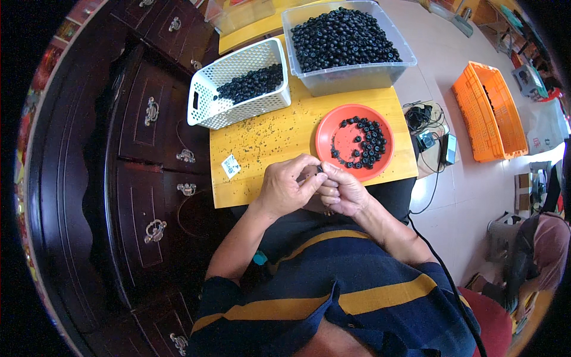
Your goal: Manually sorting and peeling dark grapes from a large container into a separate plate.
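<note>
My left hand [288,185] and my right hand [344,191] meet at the near edge of the yellow table [262,172]. The fingers of both are pinched around a small black part [320,169], mostly hidden between the fingertips. Just beyond my right hand lies a round red dish [323,140], with several black, round, ring-like pieces gathered mainly on its right side. A white perforated basket [199,106] at the back left holds a heap of similar black pieces. Behind the dish, a large translucent bin [357,80] is heaped with them.
Dark crumbs and a small white paper square [231,166] dot the tabletop. A dark wooden cabinet [140,196] stands close on the left. To the right are tangled cables [421,116], an orange crate [473,113] on the floor and another person [547,250].
</note>
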A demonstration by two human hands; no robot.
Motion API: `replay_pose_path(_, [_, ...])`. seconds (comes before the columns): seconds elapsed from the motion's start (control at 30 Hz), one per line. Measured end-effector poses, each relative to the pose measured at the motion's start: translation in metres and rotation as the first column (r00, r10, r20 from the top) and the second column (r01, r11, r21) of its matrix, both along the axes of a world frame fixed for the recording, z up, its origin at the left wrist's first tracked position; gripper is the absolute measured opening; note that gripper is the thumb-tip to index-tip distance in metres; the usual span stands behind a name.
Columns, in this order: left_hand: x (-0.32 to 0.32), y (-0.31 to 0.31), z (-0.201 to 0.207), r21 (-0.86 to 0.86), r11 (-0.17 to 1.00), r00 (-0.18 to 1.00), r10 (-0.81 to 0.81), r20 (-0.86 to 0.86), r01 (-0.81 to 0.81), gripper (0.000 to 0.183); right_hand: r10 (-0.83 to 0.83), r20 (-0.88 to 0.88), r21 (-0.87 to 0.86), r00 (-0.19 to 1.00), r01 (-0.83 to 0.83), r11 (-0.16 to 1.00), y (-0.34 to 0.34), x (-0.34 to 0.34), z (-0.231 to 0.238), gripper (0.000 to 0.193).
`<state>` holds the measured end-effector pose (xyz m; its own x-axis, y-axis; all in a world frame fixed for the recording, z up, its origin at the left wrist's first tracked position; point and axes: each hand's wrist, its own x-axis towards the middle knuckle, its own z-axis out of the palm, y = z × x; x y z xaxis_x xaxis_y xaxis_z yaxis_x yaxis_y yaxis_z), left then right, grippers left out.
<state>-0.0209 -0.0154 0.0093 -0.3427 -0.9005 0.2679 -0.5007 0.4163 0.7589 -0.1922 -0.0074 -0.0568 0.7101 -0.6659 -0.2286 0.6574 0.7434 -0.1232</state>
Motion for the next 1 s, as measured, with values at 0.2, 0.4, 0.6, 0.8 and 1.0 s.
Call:
replay_pose_path(0.2, [0.023,-0.034,0.017,0.118,0.965,0.943,0.197,0.27,-0.235,0.023,0.058,0.03,0.055,0.998,-0.06,0.997,-0.005,0.002,-0.023,0.03])
replay_pose_path(0.4, [0.082,-0.113,0.022,-0.102,0.893,0.752,0.427,0.502,-0.439,0.032,-0.035,-0.04,0.162,0.999,0.041,0.986,-0.002,0.005,-0.013,0.041])
replay_pose_path(0.6, [0.09,-0.152,0.024,-0.162,0.844,0.803,0.536,0.26,-0.511,0.036,-0.116,0.167,0.103,0.979,0.1,0.99,-0.009,0.0,-0.022,0.058])
replay_pose_path(0.8, [0.046,-0.073,-0.002,0.136,0.959,0.968,0.249,0.022,-0.25,0.015,-0.141,0.128,0.087,0.982,0.131,0.988,-0.014,-0.004,-0.01,0.061])
replay_pose_path(1.0, [-0.013,-0.01,0.006,0.148,0.988,0.977,0.012,0.211,-0.044,0.025,-0.143,0.199,-0.01,0.97,0.147,0.989,-0.018,-0.008,-0.029,0.065])
